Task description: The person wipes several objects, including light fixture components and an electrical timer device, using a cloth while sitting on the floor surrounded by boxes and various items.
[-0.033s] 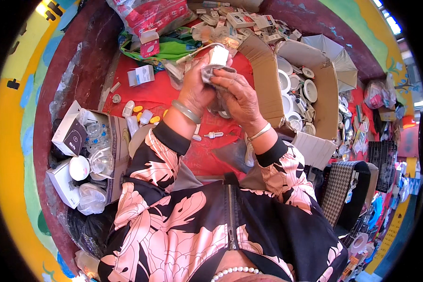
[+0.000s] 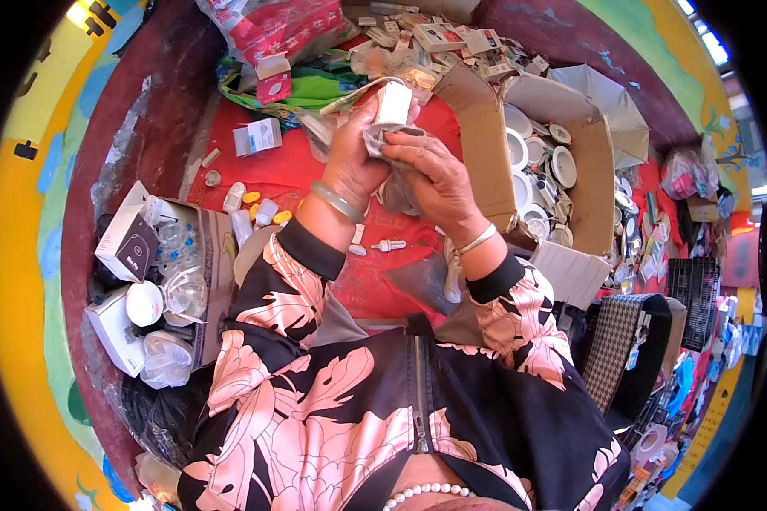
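My left hand (image 2: pixel 352 162) is closed round a small white rectangular device (image 2: pixel 393 103), held up in front of me. A white cable (image 2: pixel 355 92) runs from its top end off to the left. My right hand (image 2: pixel 439 175) presses a crumpled grey cloth (image 2: pixel 383 140) against the lower part of the device, its fingers bent over the cloth. Below my hands, a small white lamp-like piece (image 2: pixel 389 245) lies on the red sheet (image 2: pixel 315 170).
Right of my hands stands an open cardboard box (image 2: pixel 584 145) of round white fittings. A carton (image 2: pixel 217 281) with clear plastic parts is at left. Small yellow pieces (image 2: pixel 282 217) and a blue-white box (image 2: pixel 258 136) lie on the sheet. Several small boxes (image 2: pixel 439 37) are heaped at the back.
The white device and the cloth have shifted very slightly to the left in my hands. Both hands keep their hold.
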{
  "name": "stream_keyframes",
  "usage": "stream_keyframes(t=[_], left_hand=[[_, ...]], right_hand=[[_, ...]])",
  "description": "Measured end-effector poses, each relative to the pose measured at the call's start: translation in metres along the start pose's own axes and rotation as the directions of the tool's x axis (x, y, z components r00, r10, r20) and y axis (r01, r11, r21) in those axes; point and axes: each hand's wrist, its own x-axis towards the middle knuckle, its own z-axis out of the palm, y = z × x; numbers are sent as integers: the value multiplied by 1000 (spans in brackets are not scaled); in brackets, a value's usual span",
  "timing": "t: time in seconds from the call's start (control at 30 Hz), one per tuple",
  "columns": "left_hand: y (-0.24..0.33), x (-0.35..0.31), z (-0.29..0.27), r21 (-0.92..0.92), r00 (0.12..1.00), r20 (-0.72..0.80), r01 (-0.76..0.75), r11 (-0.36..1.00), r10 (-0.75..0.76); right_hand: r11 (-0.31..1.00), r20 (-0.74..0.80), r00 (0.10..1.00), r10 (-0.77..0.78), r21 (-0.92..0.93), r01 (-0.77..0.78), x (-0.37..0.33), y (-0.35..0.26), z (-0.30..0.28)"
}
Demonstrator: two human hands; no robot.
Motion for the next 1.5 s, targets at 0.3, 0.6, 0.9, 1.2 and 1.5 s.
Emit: stream_keyframes(t=[0.3,0.6,0.9,1.2,1.5], left_hand=[[-1,-4,16,359,1000,8,-25,933,24],[-24,-10,20,880,974,218,-226,418,68],[-11,-16,35,663,981,190,-152,733,31],[7,-18,38,842,949,211,-55,537,-233],[-14,-25,40,460,965,49,208,863,-259]], right_hand=[[611,-121,718,686,632,-477,7,19,-80],[916,-52,932,358,-172,-361,4,19,-68],[693,182,743,644,274,-667,2,25,-79],[935,71,946,316,-195,-297,-6,25,-91],[941,-23,972,235,-246,-234,-2,23,-80]])
